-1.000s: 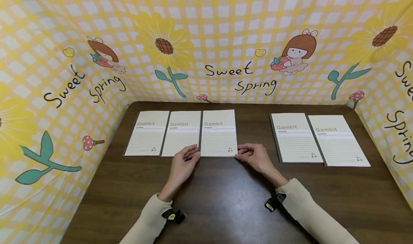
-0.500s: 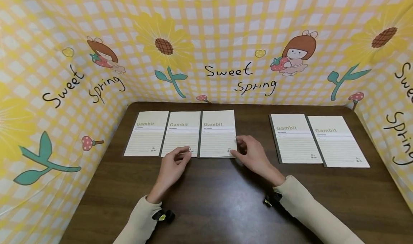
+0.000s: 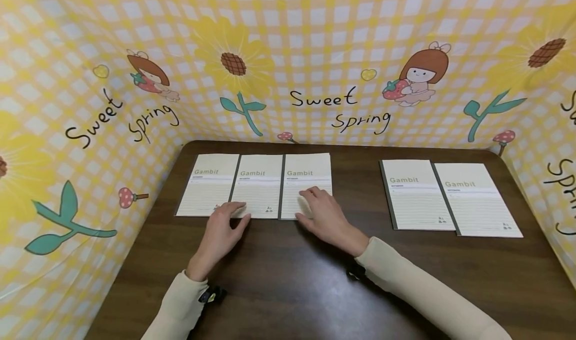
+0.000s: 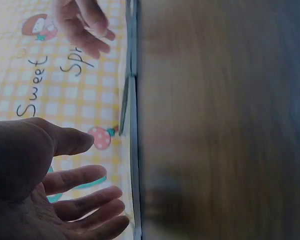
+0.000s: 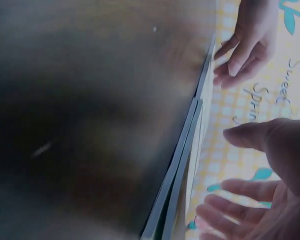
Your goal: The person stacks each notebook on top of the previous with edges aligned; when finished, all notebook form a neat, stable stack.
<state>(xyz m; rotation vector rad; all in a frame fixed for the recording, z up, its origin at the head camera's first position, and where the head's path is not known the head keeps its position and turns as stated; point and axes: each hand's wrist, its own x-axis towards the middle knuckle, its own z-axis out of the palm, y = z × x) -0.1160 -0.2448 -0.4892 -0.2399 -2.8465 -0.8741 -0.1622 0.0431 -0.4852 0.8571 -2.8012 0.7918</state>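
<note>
Three white "Gambit" notebooks lie side by side at the left: the left one [image 3: 210, 190], the middle one [image 3: 256, 190] and the third [image 3: 292, 195], dark spines on their left edges. My left hand [image 3: 220, 232] is over the seam between the left and middle notebooks, thumb and fingers apart, holding nothing. Over the lower right of the third notebook is my right hand [image 3: 326, 220], fingers loosely bent and spread. The left wrist view shows the left hand [image 4: 65, 185] with nothing in it; in the right wrist view the right hand [image 5: 260, 185] is likewise bare.
Two more notebooks, one [image 3: 416, 200] beside the other [image 3: 479, 202], lie at the right of the brown table [image 3: 288, 280], a gap away from the three. A yellow checked cloth [image 3: 324, 45] with printed flowers stands behind and at both sides.
Both hands have moved left. The left hand went from the middle notebook's lower right corner towards its left edge; the right hand left the third notebook's right edge and came over its cover.
</note>
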